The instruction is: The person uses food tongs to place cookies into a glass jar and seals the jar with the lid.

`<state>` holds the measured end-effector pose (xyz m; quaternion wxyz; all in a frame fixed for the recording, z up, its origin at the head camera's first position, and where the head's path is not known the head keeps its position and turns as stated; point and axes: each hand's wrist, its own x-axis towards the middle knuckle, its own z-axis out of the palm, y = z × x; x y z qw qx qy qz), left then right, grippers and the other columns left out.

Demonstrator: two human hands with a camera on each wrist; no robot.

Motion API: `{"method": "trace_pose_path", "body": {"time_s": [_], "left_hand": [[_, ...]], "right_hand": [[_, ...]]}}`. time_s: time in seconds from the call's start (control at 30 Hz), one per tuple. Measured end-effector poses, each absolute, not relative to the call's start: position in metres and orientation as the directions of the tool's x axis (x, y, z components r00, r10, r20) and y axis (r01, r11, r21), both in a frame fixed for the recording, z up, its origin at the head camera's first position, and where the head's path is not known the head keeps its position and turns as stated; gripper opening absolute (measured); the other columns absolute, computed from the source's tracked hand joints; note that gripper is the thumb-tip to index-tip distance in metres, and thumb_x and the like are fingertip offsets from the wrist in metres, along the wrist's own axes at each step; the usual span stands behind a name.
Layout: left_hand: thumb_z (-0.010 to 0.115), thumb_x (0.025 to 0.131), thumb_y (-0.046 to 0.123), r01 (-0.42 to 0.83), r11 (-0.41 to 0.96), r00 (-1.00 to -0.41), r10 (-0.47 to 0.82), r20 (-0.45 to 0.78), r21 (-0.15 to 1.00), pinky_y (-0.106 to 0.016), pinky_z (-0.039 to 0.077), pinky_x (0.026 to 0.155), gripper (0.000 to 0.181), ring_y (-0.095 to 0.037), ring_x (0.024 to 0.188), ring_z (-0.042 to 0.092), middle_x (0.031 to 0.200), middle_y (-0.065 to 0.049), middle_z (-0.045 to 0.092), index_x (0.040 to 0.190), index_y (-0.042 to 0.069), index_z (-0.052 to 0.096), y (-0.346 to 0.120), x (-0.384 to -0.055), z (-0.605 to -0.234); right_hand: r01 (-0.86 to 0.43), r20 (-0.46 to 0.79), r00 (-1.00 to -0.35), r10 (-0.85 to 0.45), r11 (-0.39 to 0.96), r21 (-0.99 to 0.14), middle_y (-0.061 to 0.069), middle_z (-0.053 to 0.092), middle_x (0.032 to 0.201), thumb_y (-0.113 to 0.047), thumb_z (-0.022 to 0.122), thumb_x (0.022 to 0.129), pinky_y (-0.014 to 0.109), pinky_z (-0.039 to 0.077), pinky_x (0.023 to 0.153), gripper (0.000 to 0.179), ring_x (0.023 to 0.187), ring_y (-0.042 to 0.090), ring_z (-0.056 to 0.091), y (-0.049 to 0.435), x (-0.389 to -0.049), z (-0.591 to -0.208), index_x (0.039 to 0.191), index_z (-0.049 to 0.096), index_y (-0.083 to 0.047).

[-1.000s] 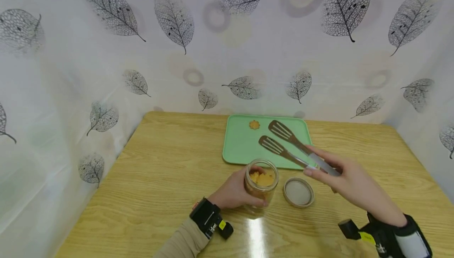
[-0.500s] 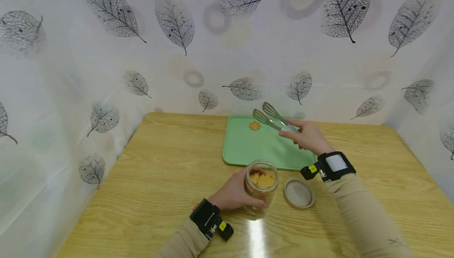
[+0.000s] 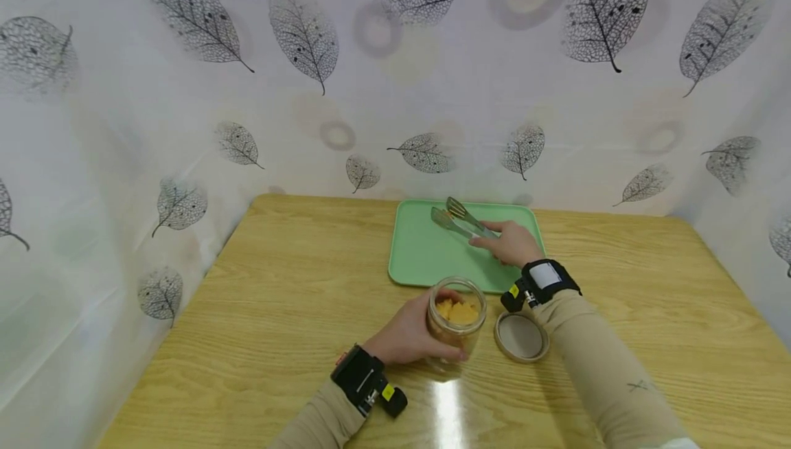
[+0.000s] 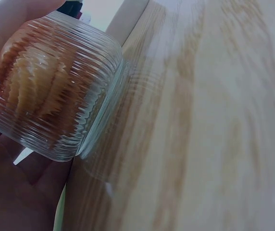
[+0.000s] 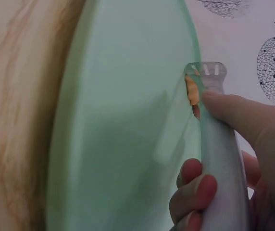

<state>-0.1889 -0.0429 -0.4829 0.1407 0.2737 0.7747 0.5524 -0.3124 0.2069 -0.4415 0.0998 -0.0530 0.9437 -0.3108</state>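
My left hand (image 3: pixel 408 331) grips a clear glass jar (image 3: pixel 454 347) around its side, with several orange-brown cookies (image 3: pixel 462 314) inside. Ridged cookies press against the ribbed glass in the left wrist view. Over the green tray (image 3: pixel 420 253), my right hand (image 3: pixel 510 243) holds a pair of tongs (image 3: pixel 456 225) with slotted heads. A single cookie (image 5: pixel 192 90) shows between the tong heads in the right wrist view; the near head mostly hides it in the head view. The thumb presses along the light handle, and the other fingers curl beneath it.
A round jar lid (image 3: pixel 521 336) lies on the wooden table (image 3: pixel 296 284) to the right of the jar, beneath the right forearm. Behind the tray rises a leaf-patterned curtain (image 3: pixel 395 92) that also lines both sides of the table.
My right hand has carried the tongs forward and left, then down over the tray, and the tong heads now stand around the cookie. The left hand and jar stay in place.
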Motion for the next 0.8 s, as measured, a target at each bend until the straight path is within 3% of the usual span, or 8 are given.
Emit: {"method": "trace_pose_path", "body": {"time_s": [0.33, 0.6, 0.7, 0.8], "left_hand": [[0.094, 0.069, 0.029, 0.269, 0.244, -0.807, 0.585, 0.079, 0.932, -0.037, 0.044, 0.113, 0.081, -0.009, 0.127, 0.055, 0.134, 0.007, 0.06, 0.139, 0.017, 0.055, -0.043, -0.188, -0.482], [0.094, 0.068, 0.031, 0.28, 0.241, -0.807, 0.584, 0.091, 0.929, -0.036, 0.046, 0.112, 0.085, -0.009, 0.124, 0.057, 0.132, 0.008, 0.061, 0.14, 0.013, 0.054, -0.041, -0.189, -0.483], [0.094, 0.068, 0.032, 0.278, 0.244, -0.806, 0.585, 0.088, 0.929, -0.036, 0.046, 0.111, 0.085, -0.009, 0.124, 0.057, 0.132, 0.008, 0.061, 0.14, 0.014, 0.055, -0.041, -0.19, -0.483], [0.095, 0.067, 0.033, 0.283, 0.24, -0.807, 0.583, 0.095, 0.929, -0.037, 0.046, 0.112, 0.085, -0.01, 0.123, 0.058, 0.132, 0.006, 0.062, 0.139, 0.014, 0.055, -0.041, -0.19, -0.483]], "right_hand": [[-0.049, -0.14, -0.978, -0.153, 0.826, -0.561, -0.006, 0.03, 0.053, -0.05, 0.065, 0.093, 0.028, 0.03, 0.048, 0.074, 0.048, 0.011, 0.029, 0.209, -0.294, -0.444, 0.152, 0.052, -0.007], [-0.102, -0.109, -0.973, -0.202, 0.807, -0.582, 0.002, 0.044, 0.069, -0.052, 0.065, 0.094, 0.03, 0.034, 0.052, 0.073, 0.056, 0.014, 0.035, 0.225, -0.253, -0.442, 0.149, 0.055, -0.005], [-0.114, -0.101, -0.972, -0.211, 0.806, -0.581, 0.012, 0.062, 0.082, -0.052, 0.065, 0.094, 0.03, 0.039, 0.054, 0.073, 0.061, 0.017, 0.045, 0.232, -0.239, -0.441, 0.148, 0.056, -0.004], [-0.141, -0.075, -0.972, -0.221, 0.813, -0.565, 0.026, 0.07, 0.115, -0.053, 0.064, 0.094, 0.031, 0.043, 0.06, 0.074, 0.074, 0.022, 0.055, 0.239, -0.229, -0.441, 0.147, 0.056, -0.002]]}}
